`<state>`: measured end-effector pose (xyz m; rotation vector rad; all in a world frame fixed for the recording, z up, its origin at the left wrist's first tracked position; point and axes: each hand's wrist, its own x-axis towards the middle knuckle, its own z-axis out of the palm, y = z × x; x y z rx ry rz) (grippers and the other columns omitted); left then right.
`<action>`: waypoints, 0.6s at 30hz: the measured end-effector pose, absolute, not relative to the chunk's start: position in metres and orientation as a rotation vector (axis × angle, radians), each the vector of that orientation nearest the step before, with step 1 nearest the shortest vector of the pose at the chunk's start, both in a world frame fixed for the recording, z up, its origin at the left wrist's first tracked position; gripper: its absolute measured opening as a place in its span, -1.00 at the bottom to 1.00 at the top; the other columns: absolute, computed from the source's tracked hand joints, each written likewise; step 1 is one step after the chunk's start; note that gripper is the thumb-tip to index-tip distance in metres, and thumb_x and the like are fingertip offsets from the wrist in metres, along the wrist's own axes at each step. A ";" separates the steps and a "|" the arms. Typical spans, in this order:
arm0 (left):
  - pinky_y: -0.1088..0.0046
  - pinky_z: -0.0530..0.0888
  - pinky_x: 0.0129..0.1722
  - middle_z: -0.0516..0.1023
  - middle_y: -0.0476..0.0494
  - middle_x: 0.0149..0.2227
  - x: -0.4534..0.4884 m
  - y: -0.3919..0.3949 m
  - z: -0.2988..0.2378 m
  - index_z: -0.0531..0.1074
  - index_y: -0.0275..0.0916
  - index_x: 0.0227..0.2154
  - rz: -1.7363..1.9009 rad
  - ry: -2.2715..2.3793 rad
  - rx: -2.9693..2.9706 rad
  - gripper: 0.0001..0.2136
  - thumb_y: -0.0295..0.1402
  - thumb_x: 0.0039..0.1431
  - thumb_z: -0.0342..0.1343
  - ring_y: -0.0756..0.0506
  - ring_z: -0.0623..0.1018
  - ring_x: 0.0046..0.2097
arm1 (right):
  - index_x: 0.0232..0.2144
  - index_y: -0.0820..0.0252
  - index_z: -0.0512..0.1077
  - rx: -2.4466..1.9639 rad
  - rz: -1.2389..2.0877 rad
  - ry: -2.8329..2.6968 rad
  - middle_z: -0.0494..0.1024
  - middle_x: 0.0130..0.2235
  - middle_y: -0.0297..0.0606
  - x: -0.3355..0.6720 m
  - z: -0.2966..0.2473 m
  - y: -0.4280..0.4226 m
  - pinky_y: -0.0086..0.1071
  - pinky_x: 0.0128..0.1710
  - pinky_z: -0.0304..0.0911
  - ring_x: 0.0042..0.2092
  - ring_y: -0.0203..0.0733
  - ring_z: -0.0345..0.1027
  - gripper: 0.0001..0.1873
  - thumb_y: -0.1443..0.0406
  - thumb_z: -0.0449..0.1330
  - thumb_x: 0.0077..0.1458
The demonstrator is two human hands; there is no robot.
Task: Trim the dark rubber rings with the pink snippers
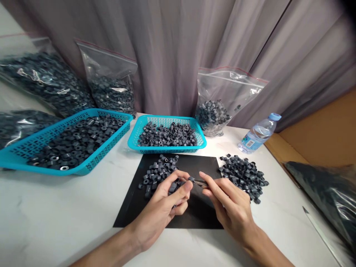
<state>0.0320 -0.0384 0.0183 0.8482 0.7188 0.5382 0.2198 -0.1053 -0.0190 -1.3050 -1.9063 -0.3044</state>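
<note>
Over a black mat (194, 215) on the white table, my left hand (164, 207) is closed, pinching a small dark grey ring (190, 179) between thumb and forefinger, with more rings cupped in its fingers. My right hand (230, 207) is closed on thin metal tweezers (200, 182), whose tip meets that ring. A pile of grey rings (157, 172) lies on the mat just beyond my left hand. A second pile of rings (244, 176) lies on the table, right of the mat.
Two turquoise baskets of rings stand behind the mat: a large one (25, 148) at left, a small one (167, 150) at centre. Clear bags of rings (111, 89) lean on the curtain. A water bottle (257, 135) lies at right, near a cardboard box (319, 141).
</note>
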 end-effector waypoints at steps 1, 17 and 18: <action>0.57 0.05 -0.44 0.20 0.12 -0.46 0.032 -0.038 0.019 0.35 -0.11 -0.16 0.537 0.716 0.852 -0.73 -0.17 0.17 0.25 0.12 0.08 -0.48 | 0.25 0.24 0.24 -1.306 -0.304 -1.910 0.49 -0.30 -0.19 0.220 -0.019 -0.105 -0.41 -0.39 0.21 -0.36 -0.26 0.29 -0.47 0.47 0.14 0.26; 0.53 0.02 -0.47 0.22 0.12 -0.46 0.032 -0.039 0.018 0.35 -0.11 -0.17 0.544 0.712 0.871 -0.74 -0.16 0.17 0.24 0.11 0.07 -0.49 | 0.28 0.25 0.22 -1.314 -0.487 -1.952 0.51 -0.33 -0.23 0.222 -0.019 -0.106 -0.39 -0.39 0.14 -0.38 -0.27 0.25 -0.43 0.45 0.17 0.26; 0.53 0.02 -0.47 0.22 0.12 -0.46 0.032 -0.039 0.017 0.35 -0.11 -0.17 0.546 0.713 0.872 -0.74 -0.16 0.17 0.24 0.11 0.07 -0.49 | 0.28 0.24 0.21 -1.314 -0.499 -1.951 0.51 -0.33 -0.23 0.222 -0.019 -0.106 -0.39 -0.38 0.14 -0.38 -0.27 0.25 -0.43 0.44 0.17 0.26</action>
